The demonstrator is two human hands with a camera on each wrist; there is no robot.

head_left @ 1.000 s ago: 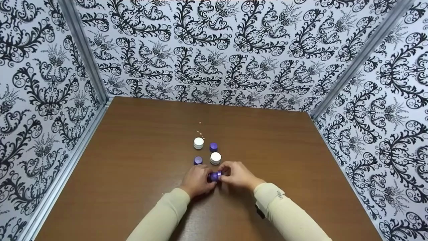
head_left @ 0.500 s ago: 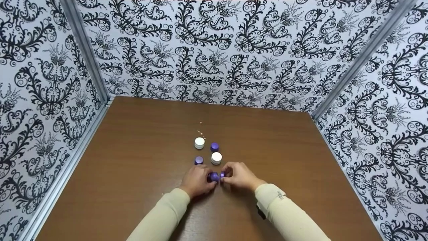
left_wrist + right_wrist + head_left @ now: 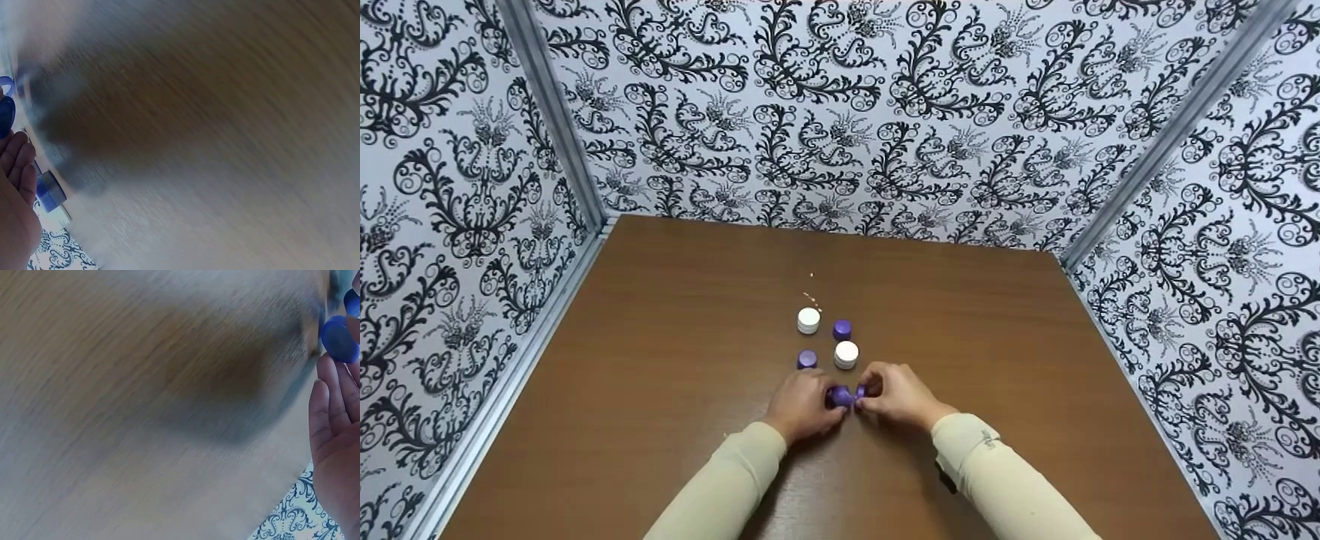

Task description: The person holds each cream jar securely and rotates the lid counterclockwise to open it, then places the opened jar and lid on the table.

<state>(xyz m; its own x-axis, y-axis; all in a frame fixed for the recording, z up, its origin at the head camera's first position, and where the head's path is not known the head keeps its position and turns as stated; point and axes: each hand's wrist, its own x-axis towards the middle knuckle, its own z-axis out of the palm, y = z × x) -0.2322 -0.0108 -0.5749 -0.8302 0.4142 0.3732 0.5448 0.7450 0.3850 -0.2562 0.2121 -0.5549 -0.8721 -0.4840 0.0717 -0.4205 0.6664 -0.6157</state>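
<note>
1. At the near middle of the brown table (image 3: 660, 337), the left hand (image 3: 801, 405) and the right hand (image 3: 901, 396) meet, with a purple jar (image 3: 840, 396) between them, directly in front of both sets of knuckles
2. The purple jar appears to lie on its side, long axis running left to right from one hand to the other; neither hand is nearer, each has an end
3. Left hand: fingers curled round the left end of the purple jar, thumb side towards the middle
4. Right hand: fingertips pinch a purple cap (image 3: 860, 391) at the jar's right end; the head view cannot settle whether the cap is seated, loose or just apart from the body
5. The right wrist view shows a blue-purple disc (image 3: 340, 338) at the fingertips of that hand, edges blurred
6. Just beyond the hands stand four small pots, all untouched: a near white pot (image 3: 846, 354), a near purple pot (image 3: 807, 359), a far white pot (image 3: 808, 320) and a far purple pot (image 3: 842, 329)
</note>
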